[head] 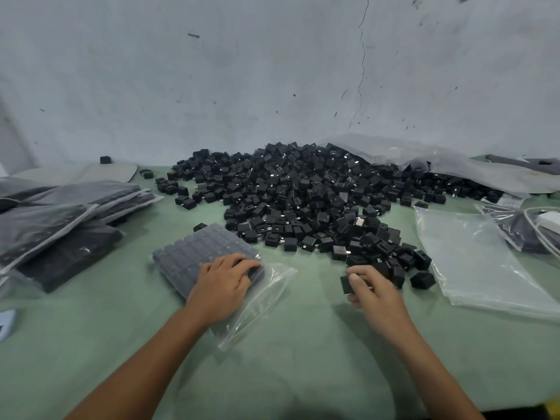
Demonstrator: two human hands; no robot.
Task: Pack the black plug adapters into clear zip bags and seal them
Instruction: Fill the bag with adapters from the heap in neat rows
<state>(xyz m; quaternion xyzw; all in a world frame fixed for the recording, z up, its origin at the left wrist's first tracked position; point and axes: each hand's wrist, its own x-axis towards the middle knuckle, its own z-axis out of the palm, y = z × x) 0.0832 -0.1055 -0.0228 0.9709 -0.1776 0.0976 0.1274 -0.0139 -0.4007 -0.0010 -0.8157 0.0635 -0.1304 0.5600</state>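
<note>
Item 1, left hand: lying palm down on a partly filled zip bag, fingers straight and slightly spread, fingertips pressing on the near-right rows of adapters inside it.

Item 2, the partly filled zip bag: lying flat on the green table cover, left of centre and near the person. Black adapters are sitting inside in tidy rows at its far-left end; the near-right end, with the opening, is lying flat and unfilled, reaching out past the wrist.

Item 3, right hand: hovering at the near edge of the loose pile, thumb and fingers curled and pinching one black plug adapter. The hand is a little blurred.

Item 4, pile of black plug adapters: spreading across the centre and far right of the table, up against the grey wall.

Item 5, empty clear bags: lying flat at the right, just beside the pile.

Item 6, stack of filled bags: sitting at the left, well apart from the hands.

Item 7, large clear plastic sheet: draping over the far-right part of the pile.
</note>
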